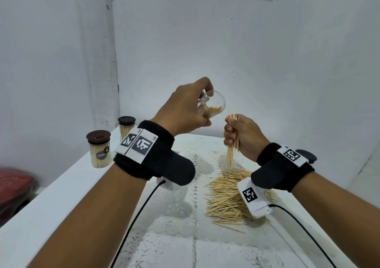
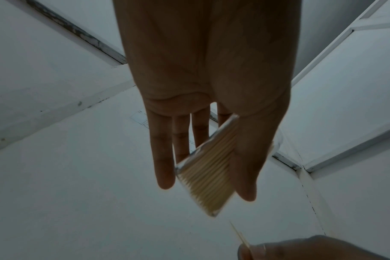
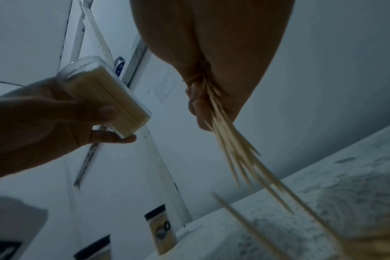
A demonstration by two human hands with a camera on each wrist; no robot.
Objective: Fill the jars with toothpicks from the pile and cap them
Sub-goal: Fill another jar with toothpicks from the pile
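My left hand [image 1: 191,107] holds a clear uncapped jar [image 1: 213,105] in the air, tilted with its mouth toward the right; it is partly filled with toothpicks. In the left wrist view the jar [image 2: 209,167] lies between thumb and fingers. My right hand [image 1: 238,134] grips a bundle of toothpicks [image 1: 233,142] upright just right of and below the jar's mouth. In the right wrist view the bundle [image 3: 232,140] fans out below the fist, with the jar [image 3: 109,98] to its left. The loose toothpick pile [image 1: 228,195] lies on the table beneath the right hand.
Two filled jars with dark brown caps [image 1: 98,148] [image 1: 126,128] stand at the table's far left edge. A dark cap [image 1: 308,155] lies behind my right wrist. White walls close in behind and on the left. A red object [image 1: 14,185] sits beyond the table's left edge.
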